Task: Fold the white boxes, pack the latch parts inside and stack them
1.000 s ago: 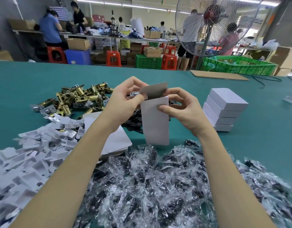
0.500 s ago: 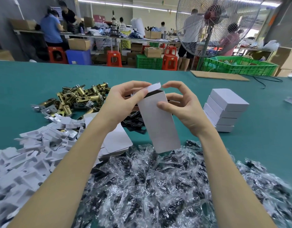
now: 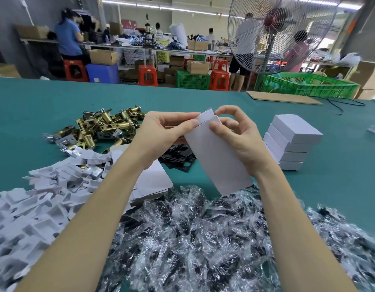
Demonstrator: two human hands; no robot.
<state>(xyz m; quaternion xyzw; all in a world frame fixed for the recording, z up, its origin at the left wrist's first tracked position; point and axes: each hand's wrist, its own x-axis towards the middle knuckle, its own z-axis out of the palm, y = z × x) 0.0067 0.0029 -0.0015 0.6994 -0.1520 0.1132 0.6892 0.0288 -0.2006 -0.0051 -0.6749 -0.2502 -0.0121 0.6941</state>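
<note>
Fingers of both hands, left and right, pinch the far end of the box by its flap, its long axis slanting down toward the person.

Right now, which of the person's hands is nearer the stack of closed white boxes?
The right hand. It holds the white box beside the stack of closed white boxes, with teal table between. The left hand is farther, across that box.
</note>
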